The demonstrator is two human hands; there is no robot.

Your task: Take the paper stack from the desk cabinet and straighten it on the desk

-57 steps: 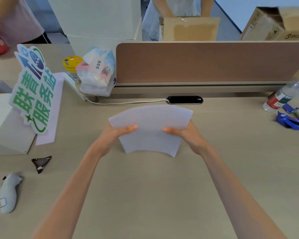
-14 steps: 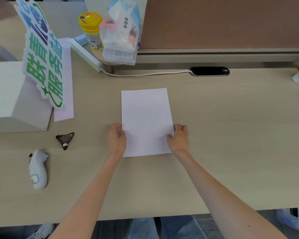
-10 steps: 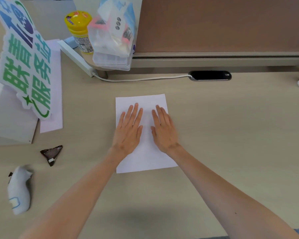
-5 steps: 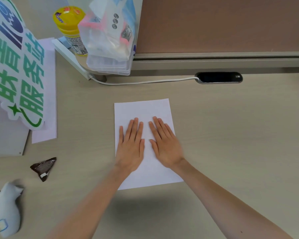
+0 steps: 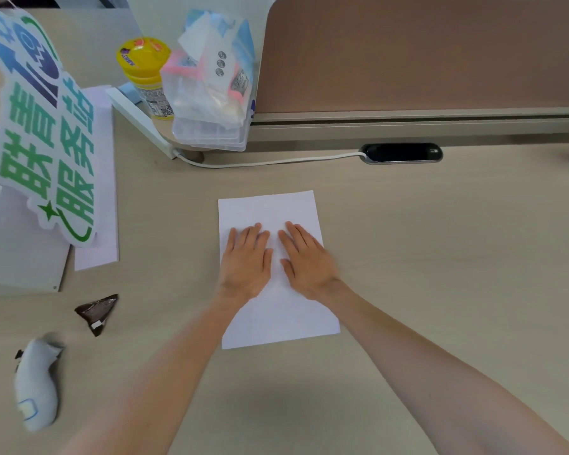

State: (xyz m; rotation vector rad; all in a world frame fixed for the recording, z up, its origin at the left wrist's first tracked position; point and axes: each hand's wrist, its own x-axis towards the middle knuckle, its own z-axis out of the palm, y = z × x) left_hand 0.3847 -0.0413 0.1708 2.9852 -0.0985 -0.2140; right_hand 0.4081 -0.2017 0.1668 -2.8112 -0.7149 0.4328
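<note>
A white paper stack (image 5: 267,210) lies flat on the beige desk (image 5: 424,257), its edges lined up, long side running away from me. My left hand (image 5: 246,261) rests palm down on the stack's left half, fingers stretched out and close together. My right hand (image 5: 306,260) lies palm down beside it on the right half. Neither hand grips anything. The middle of the stack is hidden under my hands.
A green and blue sign (image 5: 43,133) leans on a white box (image 5: 20,257) at the left. A yellow jar (image 5: 145,73) and a plastic bag (image 5: 211,83) stand at the back. A brown divider (image 5: 424,54), a white cable (image 5: 270,161), a dark wrapper (image 5: 97,311) and a white controller (image 5: 37,382) are around.
The stack went from being held upright in both hands to lying flat. My hands moved from its side edges onto its top, then slid slightly toward me over the last second.
</note>
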